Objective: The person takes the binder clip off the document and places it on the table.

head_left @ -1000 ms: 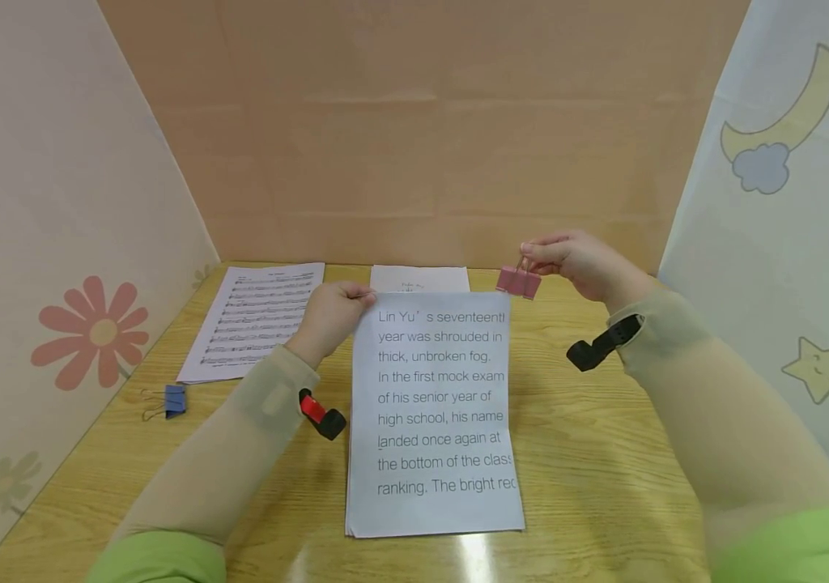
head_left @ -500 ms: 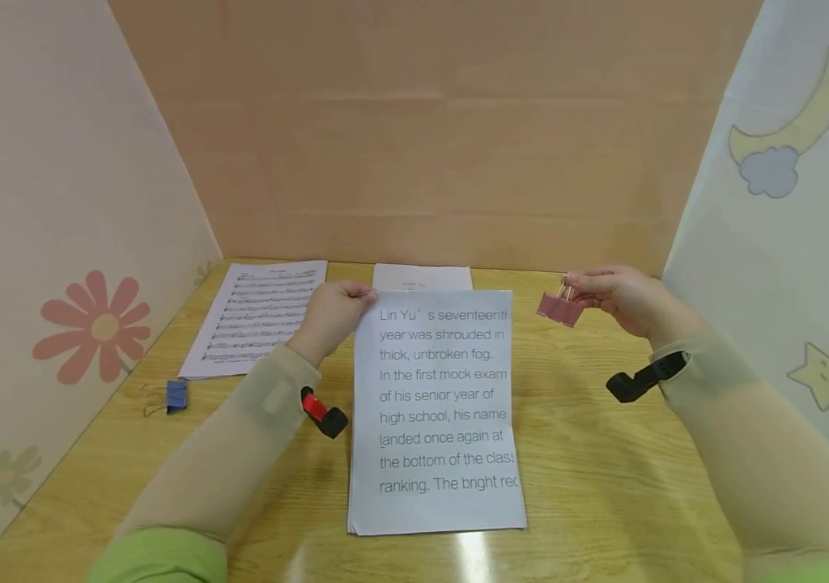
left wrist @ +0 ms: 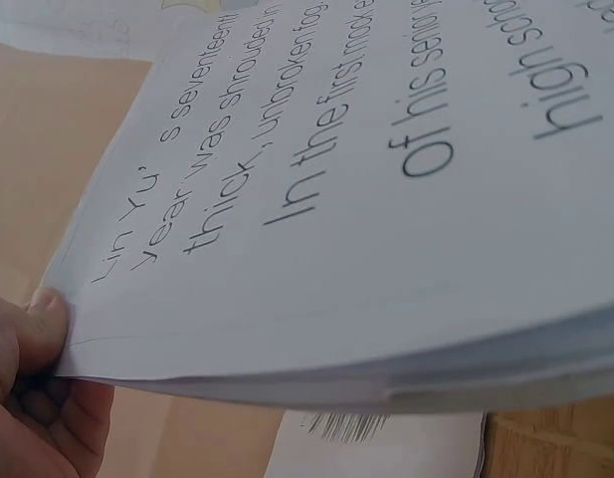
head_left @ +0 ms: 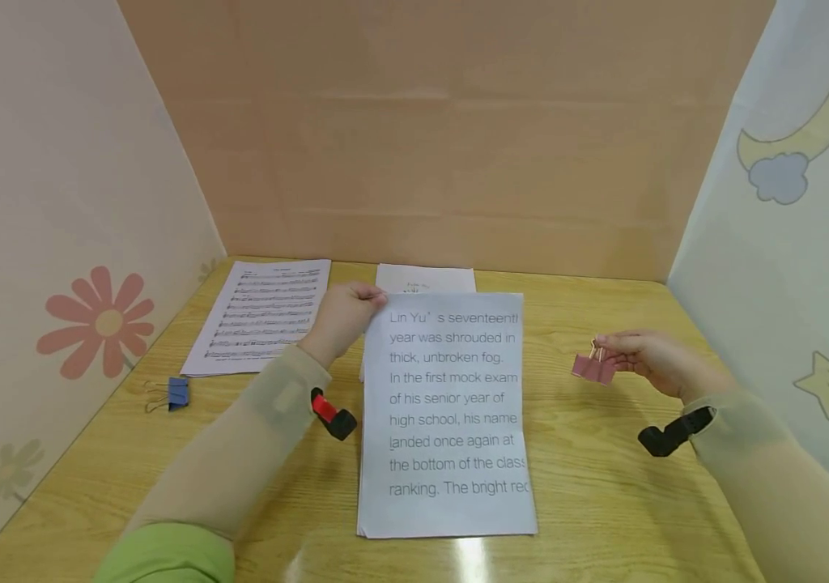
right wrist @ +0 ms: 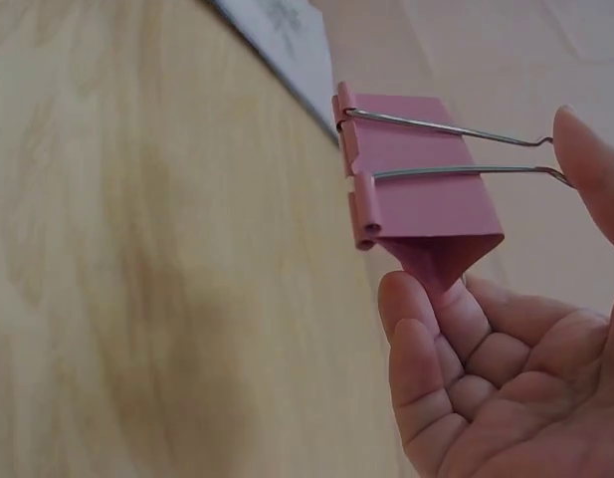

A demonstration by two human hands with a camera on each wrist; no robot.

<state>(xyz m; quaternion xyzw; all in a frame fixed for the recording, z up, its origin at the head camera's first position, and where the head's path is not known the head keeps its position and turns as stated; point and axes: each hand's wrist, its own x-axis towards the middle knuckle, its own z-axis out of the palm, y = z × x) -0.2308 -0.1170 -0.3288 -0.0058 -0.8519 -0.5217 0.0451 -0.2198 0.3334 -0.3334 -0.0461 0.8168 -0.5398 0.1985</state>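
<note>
My left hand (head_left: 345, 316) pinches the top left corner of a stack of printed sheets (head_left: 447, 405), thumb on the front and fingers behind, as the left wrist view shows at the stack corner (left wrist: 187, 329). The stack hangs tilted up, large text facing me. Off to its right, my right hand (head_left: 651, 356) holds a pink binder clip (head_left: 593, 368) by its wire handle above the table. In the right wrist view the thumb is at the handle of the binder clip (right wrist: 416, 164), and the fingers curl beneath its body. The clip is apart from the sheets.
Sheet music (head_left: 261, 316) lies at the back left of the wooden table (head_left: 604, 486). A blue binder clip (head_left: 177, 393) rests in front of it. Behind the held stack lies another paper (head_left: 451, 278), mostly hidden. Papered walls (head_left: 458, 138) border the table.
My right hand has drawn the pink binder clip away from the stack's top right corner, rightward and down toward the table. The left hand keeps its pinch on the sheets.
</note>
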